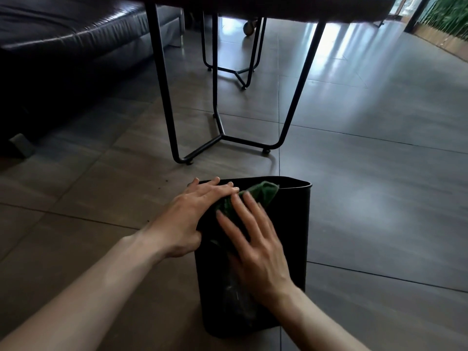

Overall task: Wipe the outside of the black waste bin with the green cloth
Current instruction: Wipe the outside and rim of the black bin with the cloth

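The right hand [255,247] lies flat, its grip wide and holding nothing: straight fingers spread across the near wall of the black waste bin [286,224] and press the green cloth [253,196] against it. The left hand [192,211] is likewise wide and flat, fingers together, laid over the bin's upper left corner with its fingertips touching the cloth's edge and its thumb down the bin's left side. Neither hand curls round anything.

The cloth is bunched between the two hands, high on the bin's outer wall, with one end rising to the rim and partly lapping over it. The bin stands upright on the grey tiled floor [379,198], rim towards the far side, and a faint pale smear shows low on its near wall.

Just beyond the bin stands a table on thin black metal legs [167,97], its top cut off by the picture's edge. A dark leather sofa [63,46] runs along the far left, well apart from the bin.
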Available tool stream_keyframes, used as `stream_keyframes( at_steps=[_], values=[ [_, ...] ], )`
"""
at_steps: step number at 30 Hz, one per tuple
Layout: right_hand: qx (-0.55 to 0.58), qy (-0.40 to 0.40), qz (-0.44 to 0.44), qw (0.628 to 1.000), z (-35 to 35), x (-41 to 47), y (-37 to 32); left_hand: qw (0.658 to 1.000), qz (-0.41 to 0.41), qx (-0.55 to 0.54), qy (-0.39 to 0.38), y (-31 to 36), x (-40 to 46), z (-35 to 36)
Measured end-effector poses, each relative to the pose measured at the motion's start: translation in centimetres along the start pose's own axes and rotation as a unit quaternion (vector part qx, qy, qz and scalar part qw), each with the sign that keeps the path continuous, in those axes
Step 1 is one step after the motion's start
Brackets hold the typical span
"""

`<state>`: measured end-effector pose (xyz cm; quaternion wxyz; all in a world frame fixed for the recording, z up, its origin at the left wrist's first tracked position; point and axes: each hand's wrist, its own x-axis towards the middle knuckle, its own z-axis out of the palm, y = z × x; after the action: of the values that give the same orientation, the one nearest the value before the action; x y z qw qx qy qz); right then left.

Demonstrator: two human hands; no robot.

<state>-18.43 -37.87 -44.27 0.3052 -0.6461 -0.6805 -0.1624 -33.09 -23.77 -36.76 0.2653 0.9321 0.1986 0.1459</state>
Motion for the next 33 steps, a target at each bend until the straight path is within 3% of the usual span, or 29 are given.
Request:
stream_keyframes(
  at_steps=[3, 6, 8, 11, 15, 18, 20, 22, 25, 27, 30, 33],
  values=[
    [-0.037, -0.071, -0.101, 0.992, 0.8, -5.3, -0.4, 1.0, -0.012, 0.008, -0.017, 0.1, 0.1, -0.2],
    [-0.102, -0.145, -0.226, 0.958, 0.2, -10.4, 0.6, 1.0, -0.014, 0.017, -0.023, 0.4, 0.1, -0.2],
    [-0.133, -0.193, -0.255, 0.938, -0.8, -11.7, 0.9, 1.0, -0.014, 0.014, -0.022, 0.6, 0.0, -0.2],
    [-0.081, -0.163, -0.229, 0.956, -1.8, -9.3, 1.1, 1.0, -0.012, 0.014, -0.021, 0.6, 0.0, -0.3],
    [0.009, -0.042, -0.077, 0.996, -2.0, -1.9, 1.3, 1.0, -0.003, 0.009, -0.018, 0.9, -0.1, -0.3],
    [0.016, -0.008, 0.01, 1.0, -1.0, 0.4, 0.7, 1.0, -0.006, 0.002, -0.01, 0.9, -0.1, -0.3],
    [-0.002, -0.026, -0.021, 0.999, 0.2, -1.7, 0.2, 1.0, -0.009, 0.002, -0.018, 0.8, 0.0, -0.3],
    [-0.028, -0.067, -0.109, 0.991, 1.1, -5.8, 0.0, 0.999, -0.019, 0.013, -0.025, 0.7, 0.2, -0.3],
    [-0.117, -0.178, -0.244, 0.946, 0.7, -12.2, 0.4, 0.999, -0.022, 0.016, -0.029, 0.6, 0.3, -0.2],
    [-0.163, -0.218, -0.281, 0.92, 0.1, -13.6, 0.8, 0.999, -0.018, 0.012, -0.03, 0.6, 0.3, 0.0],
    [-0.098, -0.168, -0.249, 0.949, -0.9, -9.5, 1.1, 0.999, -0.017, 0.011, -0.027, 0.4, 0.4, 0.1],
    [-0.005, -0.071, -0.113, 0.991, -1.4, -2.2, 1.4, 1.0, -0.012, 0.005, -0.027, 0.3, 0.6, 0.0]
  ],
)
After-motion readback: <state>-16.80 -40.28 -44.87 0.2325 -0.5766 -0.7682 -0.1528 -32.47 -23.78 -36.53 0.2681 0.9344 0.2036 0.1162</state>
